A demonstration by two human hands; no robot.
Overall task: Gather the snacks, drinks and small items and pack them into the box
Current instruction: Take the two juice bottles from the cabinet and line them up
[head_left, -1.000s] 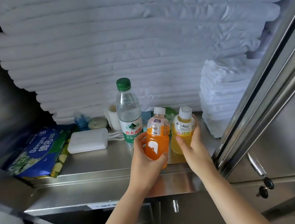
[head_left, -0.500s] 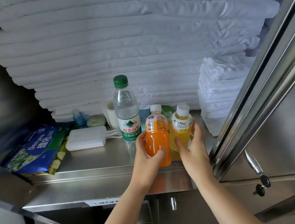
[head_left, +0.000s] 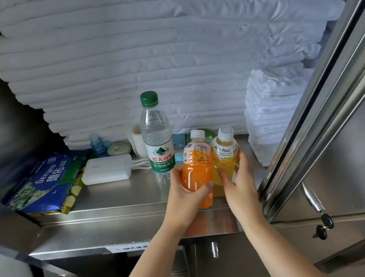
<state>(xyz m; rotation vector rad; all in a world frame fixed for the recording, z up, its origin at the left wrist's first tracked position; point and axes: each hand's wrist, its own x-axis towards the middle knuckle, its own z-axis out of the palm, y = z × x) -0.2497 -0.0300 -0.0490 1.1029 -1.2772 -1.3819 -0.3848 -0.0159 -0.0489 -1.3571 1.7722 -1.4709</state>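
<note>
Gripping the orange juice bottle (head_left: 197,174) in the left hand (head_left: 185,195), wrapping fingers (head_left: 175,172) round its lower half with the thumb across the front. Gripping the yellow juice bottle (head_left: 225,156) in the right hand (head_left: 241,184), curling fingers (head_left: 241,155) round behind the label.

Holding both upright, long axes vertical, white caps up, sides touching or very nearly so (gap not resolvable). Holding the orange one over the front lip of the steel shelf (head_left: 120,196), base apparently off the surface. Not managing to tell whether the yellow base is lifted.

Judging the step in hand as drawing the pair out toward the body, over the lip. Noting the open cabinet door (head_left: 329,107) just beside the right hand, so risking a knock on that side.

Logging other items on the shelf:
- Water bottle (head_left: 157,140) standing upright just behind and left of the orange one, nearer the left hand.
- White power bank (head_left: 107,171) lying flat further left, with cables.
- Blue packet (head_left: 42,183) lying flat at the far left end.
- Small blue bottle (head_left: 97,144) and pale roll (head_left: 137,140) sitting at the back, against the stacked white linen (head_left: 147,53).

Looking for the box and not finding it in view, so leaving its contents unrecorded. Estimating progress as early, with several items not yet collected.
</note>
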